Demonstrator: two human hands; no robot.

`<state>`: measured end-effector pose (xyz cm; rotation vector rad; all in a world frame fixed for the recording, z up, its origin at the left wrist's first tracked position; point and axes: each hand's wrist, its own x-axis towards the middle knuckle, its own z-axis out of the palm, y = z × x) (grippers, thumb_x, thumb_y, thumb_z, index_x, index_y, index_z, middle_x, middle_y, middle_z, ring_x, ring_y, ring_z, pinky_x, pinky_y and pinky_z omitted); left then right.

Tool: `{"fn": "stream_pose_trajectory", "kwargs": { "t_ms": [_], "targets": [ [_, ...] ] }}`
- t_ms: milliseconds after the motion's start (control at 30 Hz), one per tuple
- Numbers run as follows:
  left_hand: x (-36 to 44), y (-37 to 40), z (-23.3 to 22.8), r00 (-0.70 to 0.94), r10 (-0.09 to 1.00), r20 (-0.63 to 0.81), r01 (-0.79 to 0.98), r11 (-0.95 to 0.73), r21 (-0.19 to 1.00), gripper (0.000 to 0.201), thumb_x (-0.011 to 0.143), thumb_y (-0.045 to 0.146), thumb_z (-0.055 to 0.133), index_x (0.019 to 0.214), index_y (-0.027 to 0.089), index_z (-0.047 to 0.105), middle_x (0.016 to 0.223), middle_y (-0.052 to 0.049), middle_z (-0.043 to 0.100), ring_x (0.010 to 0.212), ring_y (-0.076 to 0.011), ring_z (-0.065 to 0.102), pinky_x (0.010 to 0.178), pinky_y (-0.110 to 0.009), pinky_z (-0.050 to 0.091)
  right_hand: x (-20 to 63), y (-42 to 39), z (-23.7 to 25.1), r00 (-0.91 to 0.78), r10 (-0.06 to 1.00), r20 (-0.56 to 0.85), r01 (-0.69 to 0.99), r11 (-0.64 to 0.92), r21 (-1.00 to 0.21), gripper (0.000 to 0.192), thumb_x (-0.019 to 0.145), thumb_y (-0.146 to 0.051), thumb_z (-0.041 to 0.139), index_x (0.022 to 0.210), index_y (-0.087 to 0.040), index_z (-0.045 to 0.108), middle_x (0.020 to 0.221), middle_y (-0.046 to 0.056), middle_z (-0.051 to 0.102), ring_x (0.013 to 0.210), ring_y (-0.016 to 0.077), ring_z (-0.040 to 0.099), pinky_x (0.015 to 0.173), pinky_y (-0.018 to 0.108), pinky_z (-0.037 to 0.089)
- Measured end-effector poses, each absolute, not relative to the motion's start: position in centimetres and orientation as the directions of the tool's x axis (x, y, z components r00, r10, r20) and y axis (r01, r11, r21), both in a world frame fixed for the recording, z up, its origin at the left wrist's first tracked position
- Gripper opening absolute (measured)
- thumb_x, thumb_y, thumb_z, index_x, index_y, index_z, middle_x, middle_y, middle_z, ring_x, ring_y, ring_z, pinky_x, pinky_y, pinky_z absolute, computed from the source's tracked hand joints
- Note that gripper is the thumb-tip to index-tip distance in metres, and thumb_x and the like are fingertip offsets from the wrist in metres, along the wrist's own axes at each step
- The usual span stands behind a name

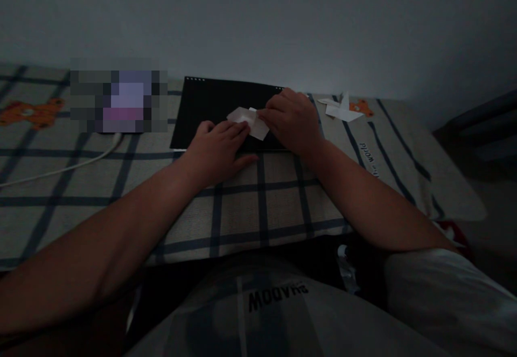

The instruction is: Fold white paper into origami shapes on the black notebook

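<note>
A small piece of folded white paper (259,126) lies on a black sheet (210,104) with punched holes along its far edge. My left hand (218,149) rests flat, its fingers stretched out, with the fingertips touching the paper's left part. From the other side, my right hand (297,123) is closed, thumb and fingers pinching the paper's upper right edge. Part of the paper is hidden under the fingers. To the right of my right hand sits a second folded white paper piece (343,110), shaped like a bird with pointed wings.
A checked cloth (238,206) with orange bear prints covers the table. At the left stands a blurred-out device with a lit screen (127,98), and a white cable (81,164) runs from it. A plain wall (250,23) rises behind the table.
</note>
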<state>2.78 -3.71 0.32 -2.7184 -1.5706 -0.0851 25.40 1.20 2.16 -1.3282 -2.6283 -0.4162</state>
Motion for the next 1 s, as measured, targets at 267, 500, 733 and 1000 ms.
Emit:
{"fn": "stream_pose_trajectory", "kwargs": {
  "t_ms": [267,500,733,1000],
  "targets": [
    [2.2,-3.0,0.4,0.480,0.877,0.011,0.876,-0.480,0.042,0.075,0.120,0.054,0.043,0.185,0.018,0.042,0.187,-0.019,0.050,0.172,-0.0395,0.046,0.132,-0.059,0.037,25.7,1.1,2.3,-0.638,0.724,0.262,0.768,0.620,0.158,0.049,0.119,-0.030,0.034,0.136,-0.024,0.080,0.146,0.016,0.077,0.141,0.0384,0.059,0.115,0.058,0.044],
    [2.4,-3.1,0.4,0.477,0.879,0.017,0.877,-0.477,0.055,0.074,0.118,0.053,0.048,0.185,0.022,0.043,0.186,-0.018,0.051,0.169,-0.0416,0.047,0.131,-0.061,0.038,26.0,1.3,2.2,-0.707,0.686,0.173,0.707,0.687,0.167,0.045,0.118,-0.030,0.040,0.138,-0.023,0.079,0.135,0.017,0.080,0.142,0.0382,0.057,0.118,0.061,0.041],
    [2.0,-2.8,0.2,0.502,0.865,0.006,0.864,-0.501,0.052,0.075,0.118,0.059,0.048,0.186,0.026,0.043,0.188,-0.016,0.048,0.170,-0.0410,0.047,0.130,-0.060,0.040,25.3,0.9,2.3,-0.676,0.730,0.102,0.732,0.648,0.209,0.044,0.122,-0.035,0.038,0.145,-0.025,0.075,0.143,0.015,0.077,0.145,0.0356,0.054,0.120,0.056,0.040],
    [1.4,-2.2,0.8,0.518,0.852,-0.074,0.855,-0.514,0.062,0.078,0.114,0.061,0.054,0.183,0.026,0.047,0.192,-0.015,0.041,0.173,-0.0421,0.044,0.135,-0.059,0.037,24.9,0.7,2.3,-0.663,0.741,0.102,0.734,0.617,0.286,0.048,0.122,-0.025,0.033,0.132,-0.023,0.080,0.138,0.015,0.079,0.144,0.0347,0.057,0.119,0.053,0.042]
  ]
}}
